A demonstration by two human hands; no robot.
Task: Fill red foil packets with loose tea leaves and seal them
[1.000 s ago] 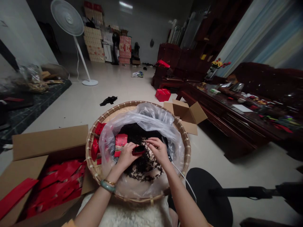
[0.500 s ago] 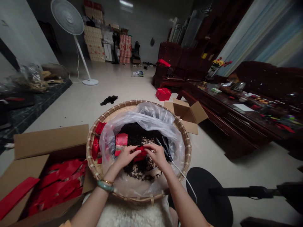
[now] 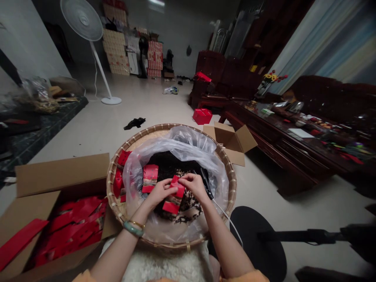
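Observation:
Both hands hold a small red packet (image 3: 172,204) with a printed picture band over the bag of loose dark leaves. My left hand (image 3: 160,194), a green bangle on its wrist, pinches the packet's left edge. My right hand (image 3: 194,186) pinches its upper end. Below lie the dark leaves (image 3: 166,162), which look like dried tea, inside a clear plastic bag (image 3: 141,150). A second red packet (image 3: 150,174) rests on the leaves to the left. Beside my right hand is a black tong-shaped tool (image 3: 208,188) with a white cord. A round woven basket (image 3: 230,176) surrounds the bag.
An open carton (image 3: 61,172) of red packets stands at the left, against the basket. Beyond the basket's right rim are another open carton (image 3: 229,141) and a dark wooden table (image 3: 264,137). A black round base (image 3: 258,243) is at the right; a white fan (image 3: 111,100) stands farther back.
The red packet has turned from lying nearly flat between my fingers to hanging with its printed face showing. My hands have shifted slightly, the right one a little higher.

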